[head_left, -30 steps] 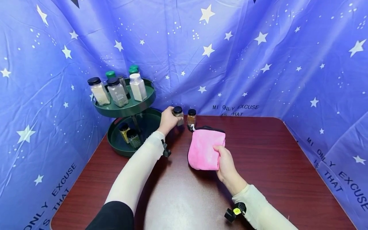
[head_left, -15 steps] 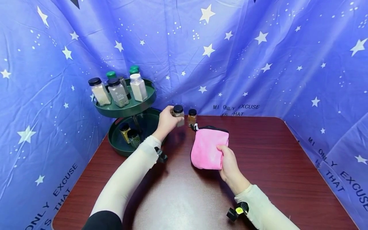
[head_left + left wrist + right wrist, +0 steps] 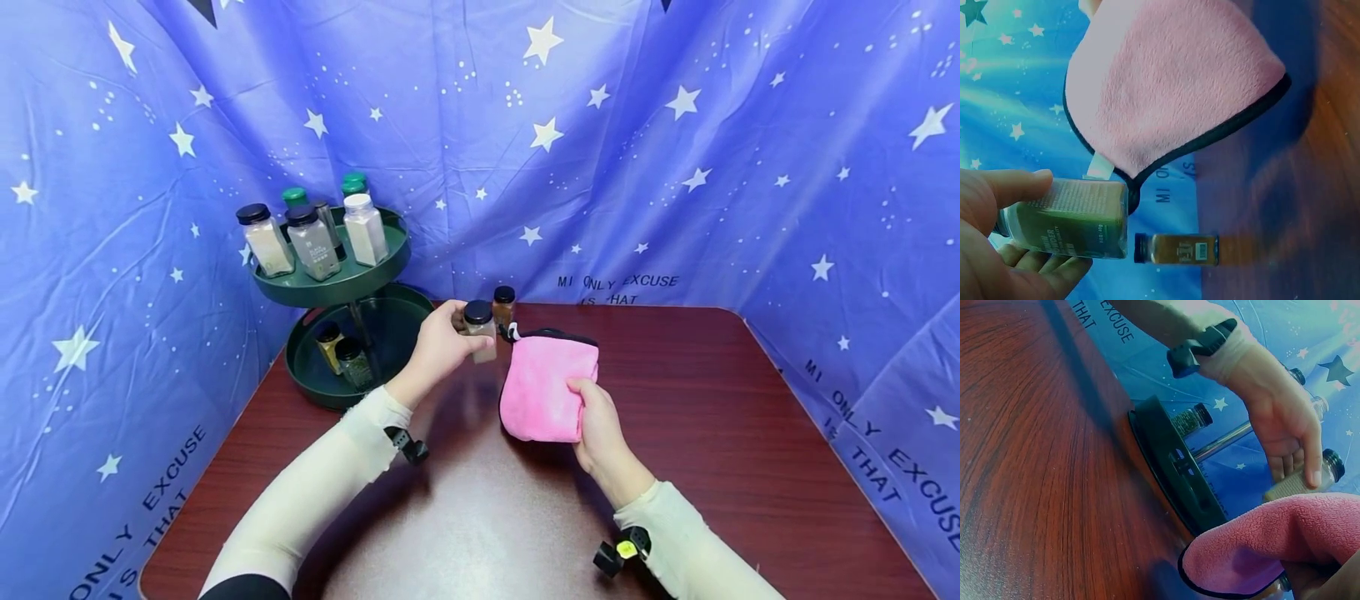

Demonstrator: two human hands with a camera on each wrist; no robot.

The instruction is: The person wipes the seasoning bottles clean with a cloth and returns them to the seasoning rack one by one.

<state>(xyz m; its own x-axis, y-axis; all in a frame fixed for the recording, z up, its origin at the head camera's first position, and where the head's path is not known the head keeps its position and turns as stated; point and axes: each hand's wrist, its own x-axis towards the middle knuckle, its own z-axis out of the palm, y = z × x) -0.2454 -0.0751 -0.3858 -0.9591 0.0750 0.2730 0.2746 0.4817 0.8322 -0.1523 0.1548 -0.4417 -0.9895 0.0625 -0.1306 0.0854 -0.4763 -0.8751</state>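
My left hand (image 3: 438, 346) grips a small glass spice jar (image 3: 482, 335) with a black lid, held above the table. The left wrist view shows printed text on the jar (image 3: 1072, 219), with the thumb on one side and fingers on the other. My right hand (image 3: 603, 429) holds a folded pink cloth (image 3: 551, 387) with black edging and a white tag, thumb in front. Just behind the cloth's top corner stands another black-lidded jar (image 3: 504, 305) with orange-brown contents, its lower part hidden in the head view. The held jar is close to the cloth, on its left.
A green two-tier rack (image 3: 330, 292) stands at the back left. Several jars, including a white-lidded one (image 3: 365, 231), stand on its upper tier; a yellow jar (image 3: 328, 346) and a dark green one (image 3: 352, 364) are on the lower tier. A starry blue curtain (image 3: 637, 167) surrounds the table (image 3: 712, 400).
My left hand has brought the jar away from the back of the table, toward me and slightly right. My right hand and the cloth have shifted slightly right.
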